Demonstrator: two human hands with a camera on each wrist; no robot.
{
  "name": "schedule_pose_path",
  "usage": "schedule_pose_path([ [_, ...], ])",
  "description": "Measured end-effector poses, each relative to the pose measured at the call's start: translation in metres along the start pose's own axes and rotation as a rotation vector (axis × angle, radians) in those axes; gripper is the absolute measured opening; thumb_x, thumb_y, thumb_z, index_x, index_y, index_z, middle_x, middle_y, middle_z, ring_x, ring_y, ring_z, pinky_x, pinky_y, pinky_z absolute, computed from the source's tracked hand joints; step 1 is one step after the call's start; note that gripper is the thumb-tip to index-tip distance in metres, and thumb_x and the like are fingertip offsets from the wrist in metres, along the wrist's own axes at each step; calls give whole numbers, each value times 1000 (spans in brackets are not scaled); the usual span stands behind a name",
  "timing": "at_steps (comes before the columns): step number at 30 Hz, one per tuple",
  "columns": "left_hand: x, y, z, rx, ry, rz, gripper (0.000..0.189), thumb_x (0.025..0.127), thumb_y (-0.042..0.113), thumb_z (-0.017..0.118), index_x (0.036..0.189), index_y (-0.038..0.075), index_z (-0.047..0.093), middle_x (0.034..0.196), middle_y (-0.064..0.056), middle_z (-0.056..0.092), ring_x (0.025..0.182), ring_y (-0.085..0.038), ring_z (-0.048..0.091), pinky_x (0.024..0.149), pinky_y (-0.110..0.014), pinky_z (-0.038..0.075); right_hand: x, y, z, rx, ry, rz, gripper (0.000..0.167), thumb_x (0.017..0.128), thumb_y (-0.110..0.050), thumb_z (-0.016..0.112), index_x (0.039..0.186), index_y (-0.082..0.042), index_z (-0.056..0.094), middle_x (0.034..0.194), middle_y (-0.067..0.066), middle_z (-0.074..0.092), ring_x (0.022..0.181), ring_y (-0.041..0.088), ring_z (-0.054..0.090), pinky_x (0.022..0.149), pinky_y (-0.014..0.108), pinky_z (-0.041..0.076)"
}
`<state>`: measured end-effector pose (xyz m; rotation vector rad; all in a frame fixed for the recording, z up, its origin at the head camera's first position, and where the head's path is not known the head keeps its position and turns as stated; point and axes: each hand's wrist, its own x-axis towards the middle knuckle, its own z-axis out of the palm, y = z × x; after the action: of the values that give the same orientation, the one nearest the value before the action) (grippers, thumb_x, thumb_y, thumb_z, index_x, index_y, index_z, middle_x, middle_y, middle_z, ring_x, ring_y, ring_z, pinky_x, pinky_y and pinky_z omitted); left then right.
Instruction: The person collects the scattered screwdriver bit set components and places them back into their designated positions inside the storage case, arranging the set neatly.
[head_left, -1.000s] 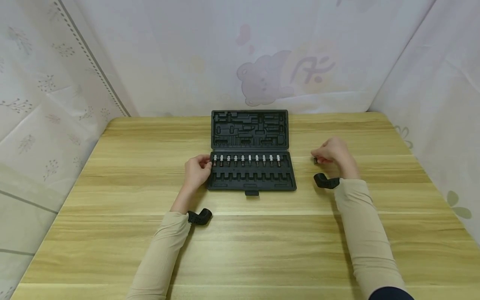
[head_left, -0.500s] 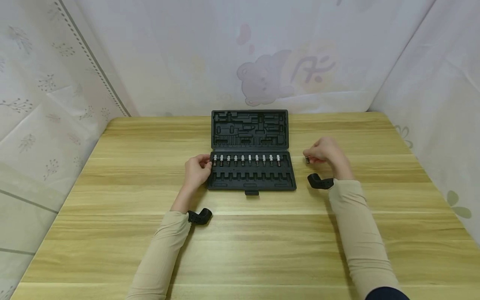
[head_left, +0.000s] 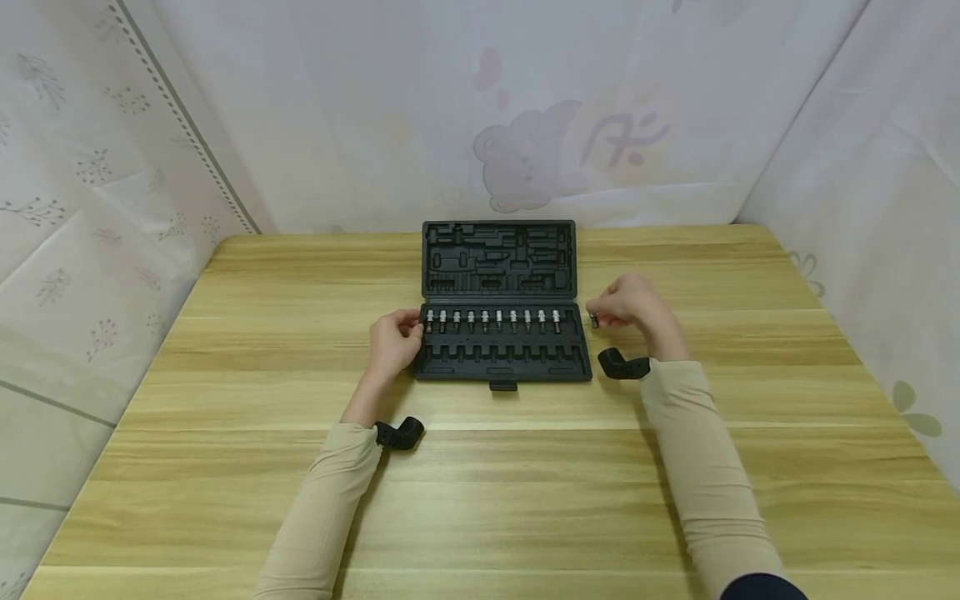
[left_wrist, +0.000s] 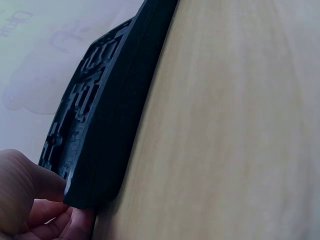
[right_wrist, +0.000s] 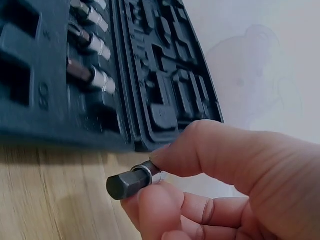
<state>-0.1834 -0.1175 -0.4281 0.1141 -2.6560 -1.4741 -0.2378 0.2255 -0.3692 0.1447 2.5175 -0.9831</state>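
Note:
A black plastic bit socket case (head_left: pixel 465 342) lies unfolded on the table, its moulded lid (head_left: pixel 500 290) leaning back. Several silver-topped bit sockets (right_wrist: pixel 103 82) sit in a row in the case's back slots, with a bare recess at the row's right end. My left hand (head_left: pixel 394 340) grips the left edge of the case, thumb on the rim and fingers against the side. Between thumb and fingers, my right hand (head_left: pixel 630 300) pinches a hex bit socket (right_wrist: pixel 127 184), dark hexagonal tip pointing outward. It is held just beyond the case's right edge.
The wooden table (head_left: pixel 510 500) extends around the case on all sides. A patterned curtain (head_left: pixel 360 117) hangs behind its back edge. On the case's front edge is a latch (head_left: pixel 503 386). Each wrist wears a black camera mount (head_left: pixel 624 365).
My right hand has moved left across the table with the hex bit socket, from well right of the case to close beside its right edge. My left hand stays in place.

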Motion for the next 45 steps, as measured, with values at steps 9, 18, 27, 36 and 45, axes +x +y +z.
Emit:
schedule_pose_path([
  [9, 0, 0, 0, -1, -3, -12, 24, 88, 0, 57, 109, -7, 65, 93, -18, 65, 81, -27, 59, 69, -32, 47, 3, -11, 10, 21, -22, -19, 28, 86, -14, 62, 94, 12, 66, 57, 1, 61, 55, 12, 60, 57, 28, 52],
  [18, 0, 1, 0, 2, 1, -4, 23, 87, -1, 57, 108, -7, 66, 92, -18, 65, 80, -27, 59, 68, -31, 47, 8, -19, 19, 62, -21, 10, 26, 86, -10, 62, 95, 14, 65, 55, 2, 60, 50, 11, 59, 55, 27, 52],
  [27, 0, 0, 1, 2, 4, -2, 23, 87, -1, 56, 107, -7, 66, 91, -18, 65, 78, -26, 59, 66, -28, 46, 9, -26, 23, -39, -11, 20, 21, 85, -13, 64, 71, 2, 65, 53, 3, 60, 48, 13, 59, 54, 29, 52],
  [36, 0, 0, 0, 3, 5, -6, 23, 87, 0, 57, 107, -6, 66, 92, -18, 65, 79, -26, 59, 68, -30, 46, 10, -28, 23, -78, -21, 37, 19, 82, -5, 67, 65, 1, 62, 50, 3, 58, 45, 11, 55, 48, 25, 47],
  [45, 1, 0, 0, 10, 3, 7, 24, 88, 1, 57, 109, -7, 65, 93, -19, 65, 81, -28, 60, 69, -32, 48, 9, -24, 17, -78, -78, 28, 31, 83, -8, 69, 54, -5, 55, 49, 2, 56, 43, 10, 50, 47, 25, 43],
])
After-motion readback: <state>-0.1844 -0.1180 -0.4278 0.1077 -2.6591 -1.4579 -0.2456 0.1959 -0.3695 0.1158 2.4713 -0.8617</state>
